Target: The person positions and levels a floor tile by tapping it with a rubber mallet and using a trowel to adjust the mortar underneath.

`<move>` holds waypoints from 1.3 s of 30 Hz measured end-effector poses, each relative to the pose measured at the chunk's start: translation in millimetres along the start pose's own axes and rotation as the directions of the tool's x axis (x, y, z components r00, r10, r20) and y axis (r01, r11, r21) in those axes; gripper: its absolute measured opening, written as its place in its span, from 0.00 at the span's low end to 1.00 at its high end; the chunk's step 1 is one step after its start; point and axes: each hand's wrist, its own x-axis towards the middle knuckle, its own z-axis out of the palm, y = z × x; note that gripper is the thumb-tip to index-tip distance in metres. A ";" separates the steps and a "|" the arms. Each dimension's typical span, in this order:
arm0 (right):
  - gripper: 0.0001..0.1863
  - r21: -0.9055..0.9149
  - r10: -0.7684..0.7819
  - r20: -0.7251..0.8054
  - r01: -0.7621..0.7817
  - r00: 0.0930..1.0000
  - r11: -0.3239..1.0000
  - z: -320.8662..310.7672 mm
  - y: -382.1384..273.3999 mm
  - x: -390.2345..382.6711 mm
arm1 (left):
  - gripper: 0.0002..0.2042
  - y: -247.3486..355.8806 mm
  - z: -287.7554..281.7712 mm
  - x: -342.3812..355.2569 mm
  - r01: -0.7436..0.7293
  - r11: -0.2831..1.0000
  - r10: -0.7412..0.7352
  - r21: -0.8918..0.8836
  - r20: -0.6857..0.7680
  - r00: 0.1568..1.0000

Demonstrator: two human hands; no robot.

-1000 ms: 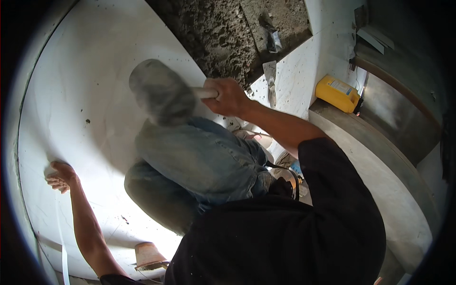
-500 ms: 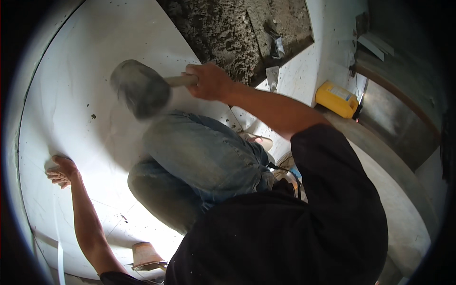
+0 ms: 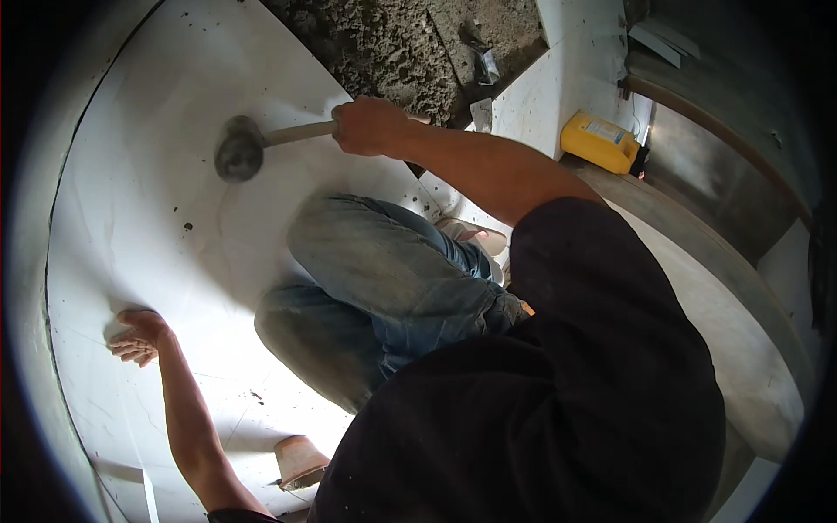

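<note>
Wrapped round the wooden handle of a rubber mallet (image 3: 239, 150) is my right hand (image 3: 369, 126). The mallet's dark, dusty head is down at the white floor tile (image 3: 196, 78), at the handle's left end; whether it touches the tile I cannot tell. My left hand (image 3: 137, 336) rests on the tile near the left wall, fingers apart and holding nothing. Small dark crumbs lie on the tile between the hands. My bent knees in jeans are beside the mallet, to its lower right.
Rough mortar bed (image 3: 370, 48) lies exposed beyond the tile edge, with a trowel (image 3: 481, 113) at its right corner. A yellow jug (image 3: 600, 142) lies on a ledge at right. Near my left forearm is a terracotta-coloured bucket (image 3: 301, 460). A wall (image 3: 44, 218) curves along the left.
The mallet head has come down from a raised, blurred position to the tile. The view has shifted slightly; my left hand stays on the tile.
</note>
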 end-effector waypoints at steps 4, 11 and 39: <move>0.11 0.046 -0.248 -0.184 0.260 0.951 0.965 -4.4 -23.1 -9.8 | 0.41 4.8 -0.6 -4.9 0.002 1.000 -0.002 -0.001 -0.010 1.000; 0.11 0.002 -0.304 -0.175 0.309 0.936 0.951 -6.7 -38.9 -2.8 | 0.42 5.3 -5.5 -3.2 -0.015 0.999 0.017 0.034 -0.073 0.997; 0.10 0.038 -0.488 0.121 0.487 0.864 0.873 -37.7 -40.7 12.5 | 0.41 -50.6 41.3 33.2 -0.085 0.988 0.115 0.128 -0.252 0.961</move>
